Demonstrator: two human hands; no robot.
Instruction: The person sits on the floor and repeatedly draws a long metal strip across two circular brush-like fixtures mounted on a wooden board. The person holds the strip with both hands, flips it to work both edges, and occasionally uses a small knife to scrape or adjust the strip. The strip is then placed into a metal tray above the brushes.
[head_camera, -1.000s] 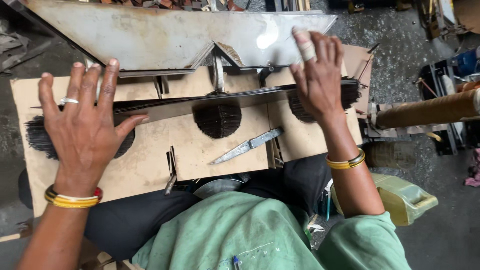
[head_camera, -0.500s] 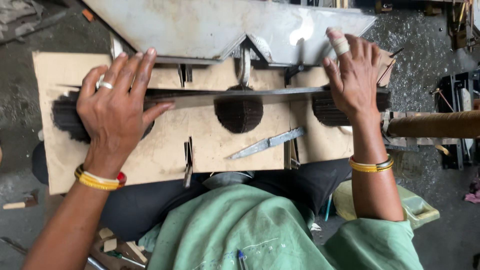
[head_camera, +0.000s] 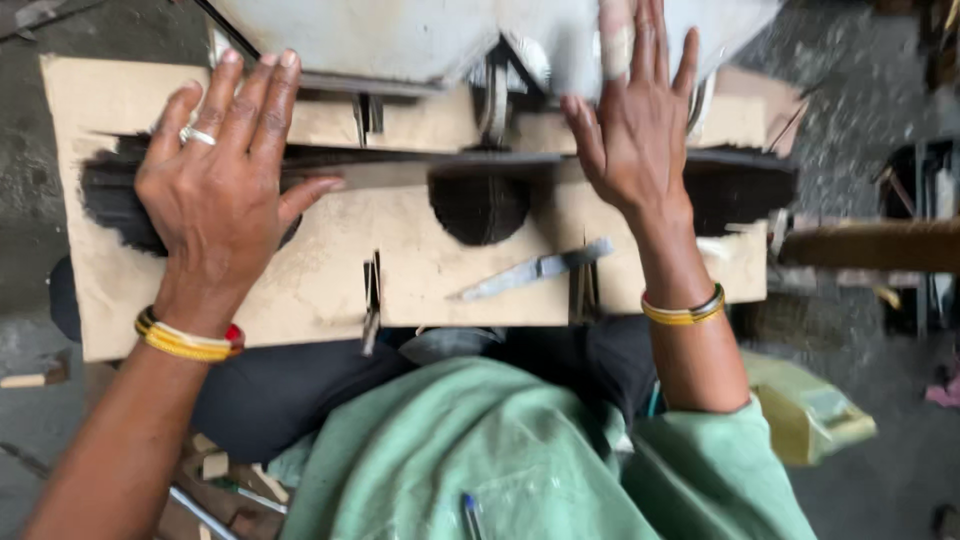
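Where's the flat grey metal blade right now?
In the head view the flat grey metal blade lies loose on the brown cardboard sheet, right of centre, just below the round black patch and beside the right hand's wrist.

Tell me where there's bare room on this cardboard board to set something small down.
Bare cardboard board lies between the left hand and the central dark patch. Crowded: around the metal blade beside the right hand.

Workshop: bare concrete floor (head_camera: 60, 60), metal sheet (head_camera: 400, 35), soot-marked cardboard (head_camera: 300, 270), wood offcuts (head_camera: 215, 465).
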